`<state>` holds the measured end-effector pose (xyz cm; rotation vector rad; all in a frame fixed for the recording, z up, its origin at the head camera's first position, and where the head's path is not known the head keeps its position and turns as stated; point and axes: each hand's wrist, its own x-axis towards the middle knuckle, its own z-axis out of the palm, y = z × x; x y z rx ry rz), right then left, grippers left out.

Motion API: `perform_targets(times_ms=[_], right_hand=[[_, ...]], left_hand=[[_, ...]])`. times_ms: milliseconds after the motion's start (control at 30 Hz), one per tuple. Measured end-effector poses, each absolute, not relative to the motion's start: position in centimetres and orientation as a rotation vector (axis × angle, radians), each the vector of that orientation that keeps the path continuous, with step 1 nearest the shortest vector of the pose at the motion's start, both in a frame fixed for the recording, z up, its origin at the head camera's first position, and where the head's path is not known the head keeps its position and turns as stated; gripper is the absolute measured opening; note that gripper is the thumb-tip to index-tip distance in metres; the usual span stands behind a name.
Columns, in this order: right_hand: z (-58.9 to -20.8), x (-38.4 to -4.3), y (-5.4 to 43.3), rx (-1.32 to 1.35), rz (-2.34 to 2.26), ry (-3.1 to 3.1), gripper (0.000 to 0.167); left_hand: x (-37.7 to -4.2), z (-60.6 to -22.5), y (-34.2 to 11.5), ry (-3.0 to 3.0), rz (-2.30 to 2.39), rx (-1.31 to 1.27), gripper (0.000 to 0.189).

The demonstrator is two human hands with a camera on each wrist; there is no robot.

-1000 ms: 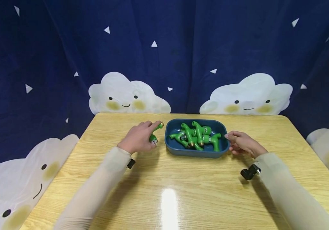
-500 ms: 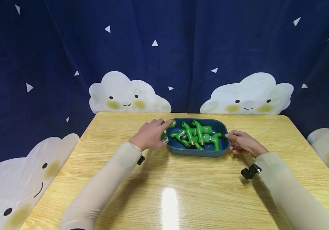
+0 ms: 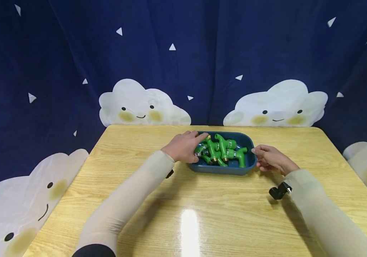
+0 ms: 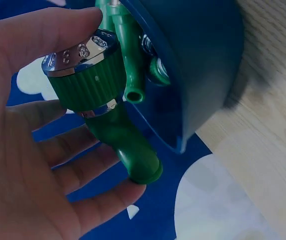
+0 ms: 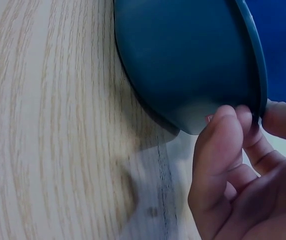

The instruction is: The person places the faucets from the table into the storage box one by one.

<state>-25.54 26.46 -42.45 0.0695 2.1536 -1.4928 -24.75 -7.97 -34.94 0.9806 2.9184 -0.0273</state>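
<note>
My left hand point(image 3: 184, 146) is over the left end of a dark blue basin point(image 3: 223, 170), holding a green faucet point(image 4: 90, 85) with a ribbed green collar and a chrome cap. In the left wrist view the thumb lies against the chrome cap and the fingers curve round the far side of the spout. Several more green faucets point(image 3: 223, 146) with brass ends lie heaped in the basin. At its right end my right hand point(image 3: 273, 159) pinches the rim between thumb and fingers, seen closely in the right wrist view around the basin wall point(image 5: 193, 60).
The basin stands near the back edge of a light wood table point(image 3: 234, 214). Behind the table hangs a dark blue curtain point(image 3: 202, 64) with white clouds and triangles. A black wrist camera point(image 3: 279, 191) sits below the right wrist.
My left hand has carried the faucet rightward, from the table beside the basin to over its left end. My right hand has stayed on the rim.
</note>
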Motion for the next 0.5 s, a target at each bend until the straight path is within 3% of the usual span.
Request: perform_targets(times_ms=[500], right_hand=[[-42.2, -25.6, 26.4, 0.100, -1.484, 2.152, 0.028]], left_hand=[[-25.6, -34.9, -4.7, 2.836, -0.188, 1.101, 0.085]])
